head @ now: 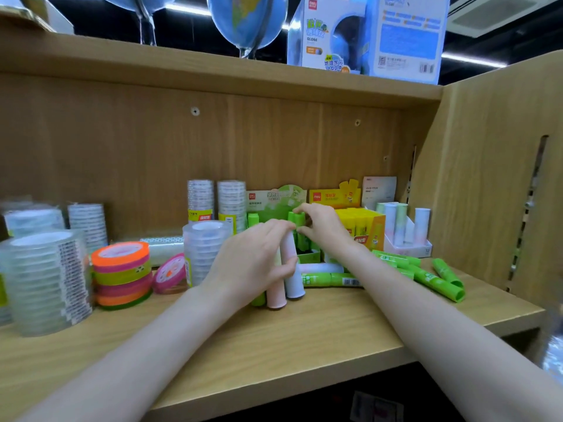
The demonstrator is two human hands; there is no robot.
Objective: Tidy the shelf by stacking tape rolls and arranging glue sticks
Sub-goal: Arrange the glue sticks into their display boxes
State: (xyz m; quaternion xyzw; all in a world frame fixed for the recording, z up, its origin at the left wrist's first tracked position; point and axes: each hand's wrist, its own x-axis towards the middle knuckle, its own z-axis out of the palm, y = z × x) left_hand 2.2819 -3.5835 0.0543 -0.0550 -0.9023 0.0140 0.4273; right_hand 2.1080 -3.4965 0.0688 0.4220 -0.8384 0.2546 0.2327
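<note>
Where the left hand [254, 257] wraps a bundle of pastel glue sticks [291, 269] upright on the shelf [320, 330], tops hidden (count unclear); right hand [323, 228] pinching a green glue stick [296, 219] over the green display box [309, 256], box mostly blocked; loose green sticks [438, 281] lying right.

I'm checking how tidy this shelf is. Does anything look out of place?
Yes. Several green glue sticks lie loose on the shelf at the right instead of standing in the green box. A pink tape roll leans on edge beside the coloured tape stack.
</note>
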